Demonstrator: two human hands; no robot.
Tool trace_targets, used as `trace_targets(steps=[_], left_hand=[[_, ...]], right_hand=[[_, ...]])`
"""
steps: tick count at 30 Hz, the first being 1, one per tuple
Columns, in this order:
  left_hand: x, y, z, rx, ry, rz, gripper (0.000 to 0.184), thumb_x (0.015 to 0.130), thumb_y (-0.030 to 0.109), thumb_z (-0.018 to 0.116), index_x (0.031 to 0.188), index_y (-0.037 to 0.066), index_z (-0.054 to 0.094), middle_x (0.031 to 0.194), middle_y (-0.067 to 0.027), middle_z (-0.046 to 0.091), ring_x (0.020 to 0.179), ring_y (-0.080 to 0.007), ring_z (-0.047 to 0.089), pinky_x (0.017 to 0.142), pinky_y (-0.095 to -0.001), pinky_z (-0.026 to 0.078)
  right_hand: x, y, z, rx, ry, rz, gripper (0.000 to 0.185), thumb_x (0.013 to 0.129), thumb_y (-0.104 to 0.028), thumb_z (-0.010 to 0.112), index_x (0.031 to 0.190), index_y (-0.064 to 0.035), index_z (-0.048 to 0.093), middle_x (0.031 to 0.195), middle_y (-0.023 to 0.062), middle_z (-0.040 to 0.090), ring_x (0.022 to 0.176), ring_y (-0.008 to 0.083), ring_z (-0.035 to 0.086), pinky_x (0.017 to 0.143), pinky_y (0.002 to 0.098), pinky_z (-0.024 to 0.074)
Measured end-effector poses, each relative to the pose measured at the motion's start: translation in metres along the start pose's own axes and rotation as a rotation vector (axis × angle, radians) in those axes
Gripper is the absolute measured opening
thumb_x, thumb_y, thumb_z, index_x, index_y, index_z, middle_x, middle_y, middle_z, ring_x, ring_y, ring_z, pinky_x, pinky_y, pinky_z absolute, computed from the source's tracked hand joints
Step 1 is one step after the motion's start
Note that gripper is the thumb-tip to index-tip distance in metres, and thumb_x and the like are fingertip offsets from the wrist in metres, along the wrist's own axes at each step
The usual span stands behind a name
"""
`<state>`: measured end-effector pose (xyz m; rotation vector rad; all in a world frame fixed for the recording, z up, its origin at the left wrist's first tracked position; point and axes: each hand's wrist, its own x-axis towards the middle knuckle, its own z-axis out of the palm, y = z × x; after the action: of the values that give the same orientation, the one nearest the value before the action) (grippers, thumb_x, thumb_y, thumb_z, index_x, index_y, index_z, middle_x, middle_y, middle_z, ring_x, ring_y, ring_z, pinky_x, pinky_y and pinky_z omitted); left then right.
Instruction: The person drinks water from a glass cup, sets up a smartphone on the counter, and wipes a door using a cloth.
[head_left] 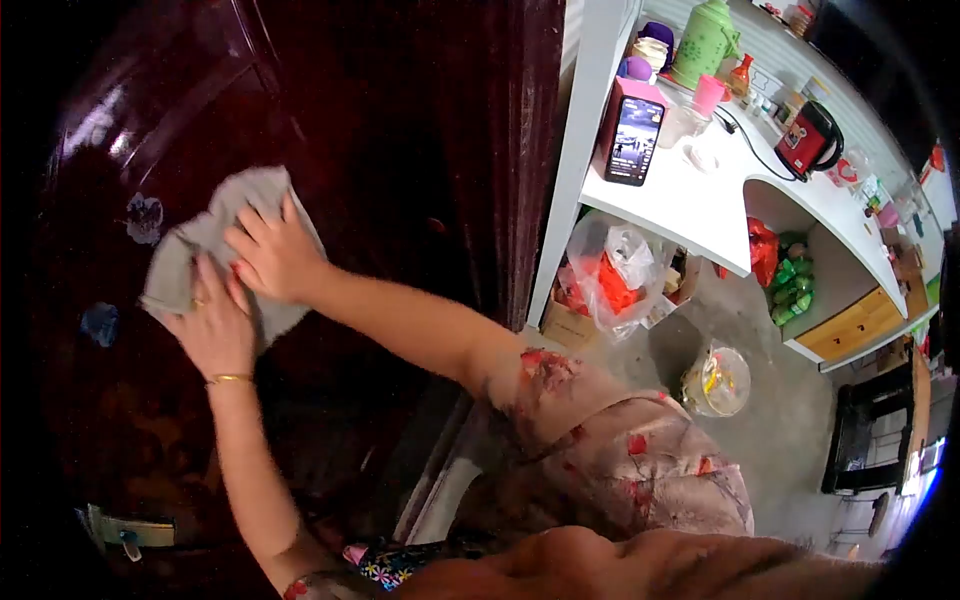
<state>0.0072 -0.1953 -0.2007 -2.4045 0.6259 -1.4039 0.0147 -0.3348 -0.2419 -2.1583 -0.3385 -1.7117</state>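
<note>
A grey cloth (185,250) lies spread against a dark red, glossy door panel (400,130). My left hand (215,330), with a gold bracelet at its wrist, holds the lower left part of the cloth against the panel. My right hand (275,250) presses on the cloth beside it, fingers bent over the fabric. The two hands are close together, and their palms are hidden. Two bluish smudges, one a pale patch (144,218) and the other a darker patch (100,325), show on the panel left of the cloth.
A metal door handle (130,530) is at the lower left. On the right, a white desk (690,215) bears a phone (635,140), a green thermos (705,45) and a red kettle (808,140). Bags stand beneath it. A clear bin (717,382) is on the floor.
</note>
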Motion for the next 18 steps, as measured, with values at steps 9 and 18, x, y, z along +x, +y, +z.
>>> trace_targets(steps=[9,18], left_hand=[[-0.143,0.017,0.03,-0.162,-0.331,0.041,0.049,0.093,0.03,0.044,0.135,0.004,0.038,0.129,-0.0168,0.05,0.12,-0.0335,0.046,0.106,-0.0531,0.022],[-0.002,-0.07,-0.054,-0.121,0.067,-0.363,0.064,0.088,0.04,0.046,0.139,0.006,0.029,0.14,-0.0192,0.036,0.132,-0.0322,0.031,0.105,-0.056,0.021]], right_hand=[[-0.132,-0.039,-0.004,0.051,-0.32,0.044,0.034,0.081,-0.026,0.059,0.11,-0.0083,0.054,0.113,0.0138,0.044,0.113,0.0318,0.04,0.101,0.0594,0.0233],[0.076,-0.078,-0.009,-0.15,-0.342,-0.16,0.053,0.086,-0.033,0.046,0.135,-0.0145,0.04,0.137,0.0156,0.039,0.128,0.0293,0.036,0.101,0.0696,0.0105]])
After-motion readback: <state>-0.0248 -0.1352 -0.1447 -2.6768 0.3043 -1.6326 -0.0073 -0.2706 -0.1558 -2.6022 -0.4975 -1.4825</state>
